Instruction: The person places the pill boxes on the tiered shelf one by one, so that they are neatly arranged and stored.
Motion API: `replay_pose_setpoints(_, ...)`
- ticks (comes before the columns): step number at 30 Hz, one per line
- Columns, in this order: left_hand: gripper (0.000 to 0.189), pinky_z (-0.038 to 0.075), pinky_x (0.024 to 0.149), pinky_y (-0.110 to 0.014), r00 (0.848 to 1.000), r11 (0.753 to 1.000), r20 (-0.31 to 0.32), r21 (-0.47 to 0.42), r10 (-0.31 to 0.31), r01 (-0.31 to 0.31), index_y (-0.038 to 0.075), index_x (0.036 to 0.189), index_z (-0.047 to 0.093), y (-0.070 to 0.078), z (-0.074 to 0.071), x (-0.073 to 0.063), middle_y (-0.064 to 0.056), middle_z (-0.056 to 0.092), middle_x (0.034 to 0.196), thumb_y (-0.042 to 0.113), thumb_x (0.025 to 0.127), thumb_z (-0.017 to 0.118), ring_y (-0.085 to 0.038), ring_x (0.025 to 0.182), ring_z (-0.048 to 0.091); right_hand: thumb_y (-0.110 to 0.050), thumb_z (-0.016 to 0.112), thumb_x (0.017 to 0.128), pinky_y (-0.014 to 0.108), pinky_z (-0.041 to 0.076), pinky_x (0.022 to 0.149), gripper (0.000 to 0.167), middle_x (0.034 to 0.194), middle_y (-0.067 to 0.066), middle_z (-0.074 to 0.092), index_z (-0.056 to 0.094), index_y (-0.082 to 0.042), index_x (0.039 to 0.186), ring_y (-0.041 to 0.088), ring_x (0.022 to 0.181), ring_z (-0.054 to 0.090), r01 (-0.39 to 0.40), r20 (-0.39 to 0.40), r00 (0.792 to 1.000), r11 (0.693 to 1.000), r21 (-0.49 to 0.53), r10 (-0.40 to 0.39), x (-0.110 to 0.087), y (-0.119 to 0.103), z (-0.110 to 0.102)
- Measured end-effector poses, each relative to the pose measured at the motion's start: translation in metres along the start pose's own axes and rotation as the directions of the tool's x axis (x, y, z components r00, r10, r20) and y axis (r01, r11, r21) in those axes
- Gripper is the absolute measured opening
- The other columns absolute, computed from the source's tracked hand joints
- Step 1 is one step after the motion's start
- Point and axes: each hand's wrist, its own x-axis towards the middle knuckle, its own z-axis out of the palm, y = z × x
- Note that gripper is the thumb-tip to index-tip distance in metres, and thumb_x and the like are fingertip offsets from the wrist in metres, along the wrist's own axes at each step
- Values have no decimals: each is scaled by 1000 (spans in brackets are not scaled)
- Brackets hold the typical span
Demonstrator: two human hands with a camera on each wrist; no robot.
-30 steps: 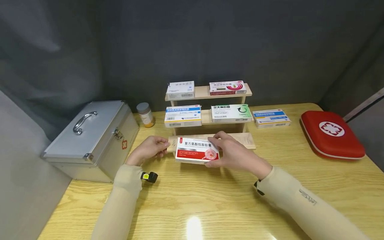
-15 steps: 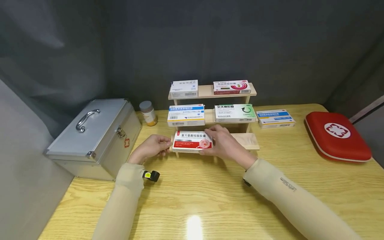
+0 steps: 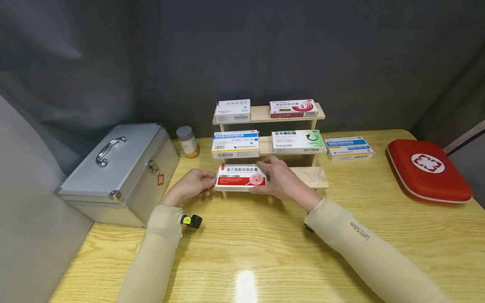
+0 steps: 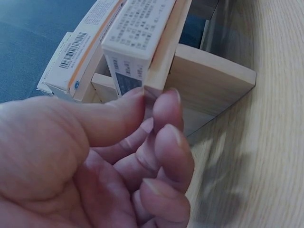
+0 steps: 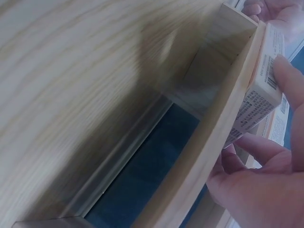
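Note:
A white and red medicine box point(image 3: 239, 176) lies on the left part of the lowest step of a three-step wooden rack point(image 3: 312, 176). My right hand point(image 3: 283, 182) holds the box by its right end, thumb at the front edge and fingers behind. In the right wrist view, the fingertips point(image 5: 289, 78) touch the box's end face. At the step's left end, my left hand point(image 3: 192, 185) pinches the board's corner between thumb and index finger. The left wrist view shows that thumb point(image 4: 135, 97) right against the box's near end point(image 4: 126, 71), with the other fingers curled below.
Above, the rack carries a blue and white box point(image 3: 235, 144), a green and white box point(image 3: 297, 141), a white box point(image 3: 233, 110) and a pink one point(image 3: 293, 108). Around it stand a silver case point(image 3: 125, 172), a pill bottle point(image 3: 187, 143), another blue box point(image 3: 349, 148) and a red pouch point(image 3: 428, 170).
My right hand has brought the red and white box left and back, down onto the lowest step, close to my left hand. The left hand stays at the rack's end.

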Motion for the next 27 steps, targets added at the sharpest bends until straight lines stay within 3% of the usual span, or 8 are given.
replay_pose_setpoints(23,27,43,55,-26,1000,1000,6,-8,5,-5,-6,122,62,0,1,0,-10,65,85,12,104,52,-16,64,56,-43,83,80,45,40,105,88,143,19,42,44,0,146,32,124,44,-9,31,999,1000,24,8,-1,3,0)
replay_pose_setpoints(27,26,43,54,-25,1000,1000,2,-5,8,-8,-5,121,62,0,1,0,-11,65,85,12,104,52,-16,64,56,-43,82,81,49,37,107,90,147,20,37,39,-5,151,34,129,40,-11,43,999,1000,15,10,-8,3,-4)
